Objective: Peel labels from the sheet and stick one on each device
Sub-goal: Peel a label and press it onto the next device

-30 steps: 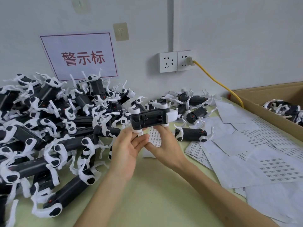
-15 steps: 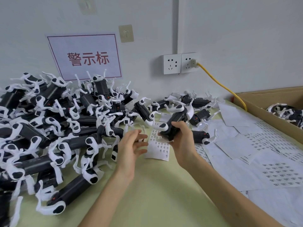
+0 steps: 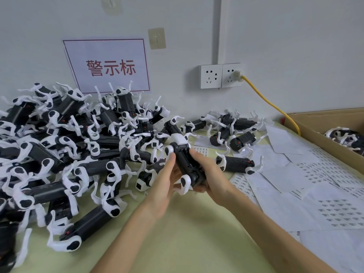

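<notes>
Head view. Mid frame, above the tabletop (image 3: 187, 233): one black device (image 3: 184, 164) with white legs, gripped by both hands, lying lengthwise with its white end pointing away toward the wall.

Right hand (image 3: 211, 174) wrapped round the right flank, thumb across the top, fingers curled beneath. Left hand (image 3: 166, 182) cupped against the left flank, thumb laid up to a white leg joint, fingers tucked under. Narrow grip on both sides.

Half a second ago: held by the right hand alone, left hand open and apart from it. Now closed in and touching. A second ago: held crosswise, long side toward the camera. Since turned end-on.

Label sheet (image 3: 201, 150) flat on the tabletop just behind the device, partly hidden by it and by the hands. Same spot as before.

Left of the hands: large pile of devices (image 3: 69, 150), heaped up to the wall, unchanged. A few more scattered behind. One spare device (image 3: 234, 164) lying on its side just beside the right hand.

Right: loose sheets (image 3: 325, 194) overlapping on the tabletop, rows of small printed labels on several.

Far right: cardboard box (image 3: 325, 115) with boxed devices (image 3: 346, 137) inside.

On the wall: sign (image 3: 110, 66) with red characters, wall socket (image 3: 220, 75), yellow cable (image 3: 271, 104) plugged in and running down toward the box.
</notes>
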